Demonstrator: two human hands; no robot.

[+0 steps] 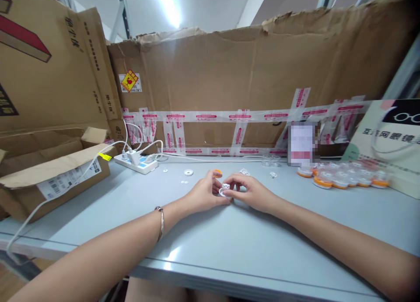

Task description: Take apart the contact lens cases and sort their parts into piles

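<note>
In the middle of the table my left hand (204,192) curls its fingers around a small white round part (222,192). Against it my right hand (252,191) pinches a small white openwork plastic piece (226,186) between thumb and forefinger. The two parts meet or overlap, and the fingers hide how they join. Just behind my left fingertips shows an orange round piece (217,173); whether it touches the hand I cannot tell. White openwork parts (244,172) lie beyond my right hand, with another small white part (273,175) to the right.
Left of my hands lie a white ring (188,172) and small white discs (184,182). Clear round covers (271,160) stand at the back. Several orange-and-white round units (348,178) cluster at right beside a paper bag (387,149). A power strip (139,163) and an open carton (55,170) occupy the left.
</note>
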